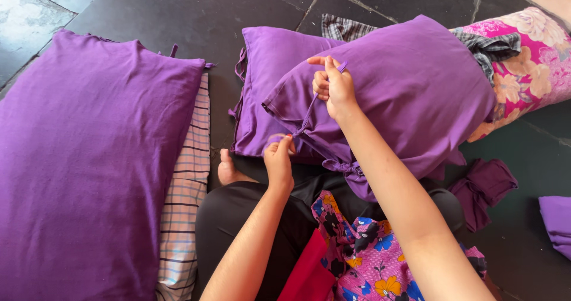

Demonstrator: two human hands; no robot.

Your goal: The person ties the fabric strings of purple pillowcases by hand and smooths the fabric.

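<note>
Nearest: lap in black trousers (238,218), floral garment (369,253) under right forearm. Left hand (278,158) pinches lower end of thin purple tie string (309,109) at open end of purple pillow (404,93). Right hand (334,86), above left, pinches upper end of string; string taut between hands. Pillow lies across lap, long axis slanting from near left to far right. Left of left hand: checked cloth (184,206), large purple pillow (89,170). Behind: second purple pillow (267,87). Far right of right hand: pink floral bolster (529,63). Dark stone floor (178,10) beyond.
</note>
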